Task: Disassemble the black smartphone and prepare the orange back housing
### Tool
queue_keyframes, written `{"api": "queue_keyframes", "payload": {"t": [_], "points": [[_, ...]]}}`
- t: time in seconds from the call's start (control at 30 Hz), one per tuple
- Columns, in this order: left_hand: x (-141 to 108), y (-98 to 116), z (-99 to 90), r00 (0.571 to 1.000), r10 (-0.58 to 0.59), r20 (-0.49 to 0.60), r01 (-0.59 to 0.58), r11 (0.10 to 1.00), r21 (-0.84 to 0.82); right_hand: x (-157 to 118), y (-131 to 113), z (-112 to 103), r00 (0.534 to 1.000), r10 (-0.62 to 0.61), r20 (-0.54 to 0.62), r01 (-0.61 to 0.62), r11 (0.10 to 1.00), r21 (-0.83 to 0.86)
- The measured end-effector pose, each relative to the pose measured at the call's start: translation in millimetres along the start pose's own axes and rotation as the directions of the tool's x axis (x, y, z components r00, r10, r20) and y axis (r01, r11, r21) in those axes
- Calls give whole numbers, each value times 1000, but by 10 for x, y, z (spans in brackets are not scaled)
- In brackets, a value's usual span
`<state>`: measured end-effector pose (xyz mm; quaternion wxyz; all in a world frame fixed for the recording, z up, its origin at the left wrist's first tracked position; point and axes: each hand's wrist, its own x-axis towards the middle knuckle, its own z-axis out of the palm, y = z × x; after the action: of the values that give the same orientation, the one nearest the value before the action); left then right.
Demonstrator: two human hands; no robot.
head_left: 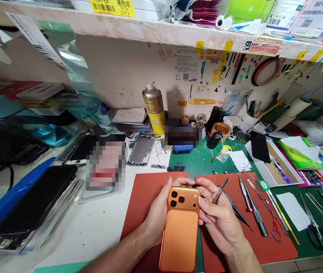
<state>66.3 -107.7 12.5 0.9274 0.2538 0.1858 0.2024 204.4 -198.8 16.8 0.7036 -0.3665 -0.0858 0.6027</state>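
An orange smartphone [180, 237] stands tilted up at the bottom middle, its back with three camera lenses facing me. My left hand [156, 213] is wrapped round its left side, fingers reaching behind the top edge. At the upper right corner, the thumb and fingers of my right hand [221, 222] touch the phone. Dark tweezers [220, 191] stick up from between the right hand's fingers. A small dark bit [193, 185] shows at the phone's top edge; I cannot make out what it is. Below both hands lies a red-brown mat [143, 193], split by a green gap.
Several tools lie on the right, among them a scalpel-like pen [256, 212], red-handled scissors [276, 233] and black-handled scissors [316, 227]. A grey phone housing [141, 149], a spray can [153, 110] and a white tray [286, 167] stand farther back. A shelf [138, 32] overhangs the bench.
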Motion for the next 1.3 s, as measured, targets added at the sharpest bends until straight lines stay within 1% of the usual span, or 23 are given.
{"api": "queue_keyframes", "payload": {"t": [0.3, 0.47, 0.67, 0.77, 0.83, 0.87, 0.9, 0.97, 1.03, 1.1, 1.17, 1.23, 1.27, 1.3], "points": [[7, -5, -14, 1000, -3, 4, 3, 1000, 3, -2, 4, 0, 1000, 5, 1, -5, 1000, 14], [-14, 35, 45, 1000, 7, 10, -7, 1000, 28, 4, 4, -3, 1000, -16, -20, 16, 1000, -2], [-105, 90, 115, 997, -37, 71, 32, 997, 63, -1, -32, -11, 997, -66, -28, 66, 998, -4], [-139, 77, 75, 993, -40, 107, 25, 990, 139, 1, -44, 2, 993, -114, -15, 114, 993, 0], [-163, 73, 26, 993, 13, 117, -43, 965, 257, 5, -53, 10, 987, -161, -27, 160, 987, -26], [-178, 77, 2, 990, 58, 127, -98, 934, 342, 4, -60, 11, 979, -196, -48, 194, 980, -52], [-195, 87, -19, 983, 110, 149, -166, 883, 439, -3, -70, 7, 968, -238, -78, 231, 969, -89], [-237, 121, -44, 951, 216, 223, -309, 725, 616, -39, -95, -10, 935, -322, -148, 293, 938, -187], [-275, 162, -51, 897, 315, 310, -438, 542, 717, -113, -123, -30, 907, -371, -200, 305, 905, -296], [-294, 192, -50, 830, 389, 400, -531, 332, 780, -215, -148, -36, 899, -382, -215, 283, 881, -380], [-283, 200, -52, 756, 408, 512, -582, 61, 811, -317, -163, -19, 906, -369, -205, 257, 868, -425], [-246, 184, -58, 689, 376, 620, -577, -234, 783, -392, -166, 9, 922, -337, -193, 222, 865, -449], [-225, 170, -62, 663, 356, 659, -557, -354, 751, -414, -162, 21, 930, -314, -190, 199, 866, -459], [-204, 153, -67, 640, 337, 690, -533, -451, 715, -426, -155, 28, 936, -293, -193, 174, 866, -469]]}}
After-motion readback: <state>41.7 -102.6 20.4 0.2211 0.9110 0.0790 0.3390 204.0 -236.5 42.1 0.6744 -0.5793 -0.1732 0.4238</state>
